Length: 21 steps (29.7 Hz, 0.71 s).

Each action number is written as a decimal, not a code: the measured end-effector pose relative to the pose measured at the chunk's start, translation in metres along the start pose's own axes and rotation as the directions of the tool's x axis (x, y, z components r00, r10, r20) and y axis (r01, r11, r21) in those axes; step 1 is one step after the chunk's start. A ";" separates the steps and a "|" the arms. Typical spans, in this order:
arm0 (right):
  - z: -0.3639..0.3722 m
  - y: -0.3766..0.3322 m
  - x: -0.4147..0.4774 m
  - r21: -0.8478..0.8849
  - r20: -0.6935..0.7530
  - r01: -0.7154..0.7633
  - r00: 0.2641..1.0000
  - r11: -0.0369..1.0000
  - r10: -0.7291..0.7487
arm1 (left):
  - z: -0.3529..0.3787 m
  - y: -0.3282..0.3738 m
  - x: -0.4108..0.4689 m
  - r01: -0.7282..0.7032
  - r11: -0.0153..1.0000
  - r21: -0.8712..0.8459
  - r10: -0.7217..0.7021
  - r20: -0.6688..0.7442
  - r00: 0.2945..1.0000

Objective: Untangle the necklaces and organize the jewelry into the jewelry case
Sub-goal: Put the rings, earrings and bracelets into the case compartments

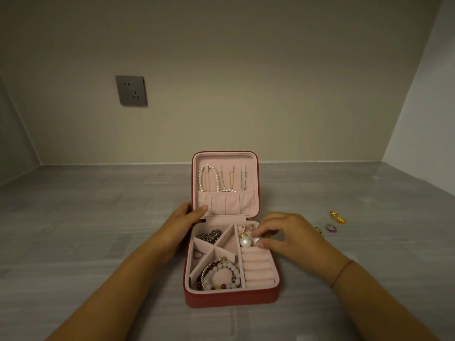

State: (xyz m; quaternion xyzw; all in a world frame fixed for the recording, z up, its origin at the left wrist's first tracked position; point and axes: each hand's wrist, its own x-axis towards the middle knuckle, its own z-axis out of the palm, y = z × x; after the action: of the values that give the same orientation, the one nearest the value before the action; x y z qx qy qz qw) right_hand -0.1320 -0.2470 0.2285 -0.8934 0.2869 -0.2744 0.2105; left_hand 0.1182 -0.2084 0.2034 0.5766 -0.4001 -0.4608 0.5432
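Observation:
A red jewelry case (229, 299) with pink lining stands open on the grey counter. Its upright lid (225, 210) holds a pearl necklace (202, 177) and thin chains (243, 179) on hooks. In the tray lie a silver chain (209, 237), a small silver ring (198, 254) and beaded bracelets (221, 275). My left hand (183, 217) grips the lid's lower left edge, thumb on the lining. My right hand (285, 233) pinches a pearl earring (256, 241) over the ring rolls (257, 267), beside a second pearl (245, 242).
To the right of the case, on the counter, lie gold earrings (337, 217), a pink ring (330, 227) and a small piece partly hidden behind my right hand. A wall socket (131, 90) sits on the back wall. Walls close off the left and right.

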 end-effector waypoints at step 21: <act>-0.035 0.073 0.019 -0.261 -0.104 -0.534 0.844 0.804 0.527 | 0.000 0.000 0.004 -0.014 1.000 0.006 0.014 -0.003 1.000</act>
State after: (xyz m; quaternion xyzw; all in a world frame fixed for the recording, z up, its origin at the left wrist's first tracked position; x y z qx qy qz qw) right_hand -0.1690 -0.3211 0.2236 -0.7945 0.5634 -0.1729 0.1464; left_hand 0.1194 -0.2118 0.2035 0.5761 -0.4048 -0.4550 0.5452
